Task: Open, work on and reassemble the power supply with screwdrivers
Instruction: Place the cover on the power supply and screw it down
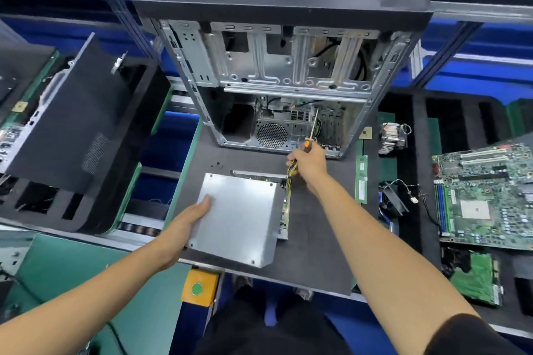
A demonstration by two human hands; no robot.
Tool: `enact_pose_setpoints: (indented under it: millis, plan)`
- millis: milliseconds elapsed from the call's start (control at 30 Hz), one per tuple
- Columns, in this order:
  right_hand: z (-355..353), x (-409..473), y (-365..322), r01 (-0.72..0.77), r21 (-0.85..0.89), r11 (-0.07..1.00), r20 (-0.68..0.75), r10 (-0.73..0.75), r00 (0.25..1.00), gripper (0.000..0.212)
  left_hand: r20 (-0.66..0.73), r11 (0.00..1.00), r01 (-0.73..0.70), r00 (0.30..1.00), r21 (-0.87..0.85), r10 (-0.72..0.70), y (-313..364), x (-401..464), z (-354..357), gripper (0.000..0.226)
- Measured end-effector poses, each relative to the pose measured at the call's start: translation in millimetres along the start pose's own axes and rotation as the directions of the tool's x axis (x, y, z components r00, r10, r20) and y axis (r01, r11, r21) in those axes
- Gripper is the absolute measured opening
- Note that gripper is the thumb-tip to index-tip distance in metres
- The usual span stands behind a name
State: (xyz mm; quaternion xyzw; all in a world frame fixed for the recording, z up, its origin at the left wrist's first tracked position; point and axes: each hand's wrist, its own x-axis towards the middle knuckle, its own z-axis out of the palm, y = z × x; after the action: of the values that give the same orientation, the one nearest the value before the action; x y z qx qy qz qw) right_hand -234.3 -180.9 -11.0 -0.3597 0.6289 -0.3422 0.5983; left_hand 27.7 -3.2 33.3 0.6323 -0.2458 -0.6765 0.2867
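The power supply lies flat on the dark work mat, its plain silver cover facing up, and it sits directly between my two hands. My left hand grips its left edge, thumb lying on top of the cover and the other fingers curled down out of sight along the side. A bundle of yellow and black wires comes out of the supply's far right corner, and a strip of circuit board shows along its right edge.

My right hand is at that far right corner, closed around the handle of a screwdriver with an orange and black grip. The shaft points up and away from me, toward the open computer case. The hand is also right against the wire bundle; I can't tell whether the fingers hold the wires too.

Beyond my right hand the case stands with its side off, bare metal bays and a round fan grille showing inside. A few small dark screws lie on the mat just beyond my left hand. To the right of my right hand lie a memory stick, a heatsink and a green motherboard. Left of my left hand, a black case panel leans over a foam tray. A yellow box with a green button sits at the near edge.
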Motion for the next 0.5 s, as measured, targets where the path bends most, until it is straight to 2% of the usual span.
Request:
enact_pose_setpoints:
  millis: [167, 333, 433, 500]
  plan:
    - [2, 3, -5, -0.029, 0.009, 1.000, 0.121, 0.028, 0.992, 0.025, -0.104, 0.998, 0.066, 0.992, -0.012, -0.067, 2, -1, 6, 0.066]
    - [-4, 2, -11, -0.049, -0.011, 0.999, 0.225, 0.050, 0.973, 0.024, -0.141, 0.999, 0.046, 0.989, 0.004, -0.045, 8, -3, 12, 0.064]
    - [-6, -1, -12, -0.041, -0.083, 0.996, 0.262, 0.062, 0.963, 0.024, -0.099, 0.992, -0.052, 0.993, 0.116, 0.064, 22, 2, 9, 0.064]
    - [-6, -2, -14, -0.065, -0.136, 0.989, 0.284, 0.102, 0.953, 0.023, 0.008, 0.957, -0.167, 0.985, 0.238, 0.170, 48, 6, 1, 0.065]
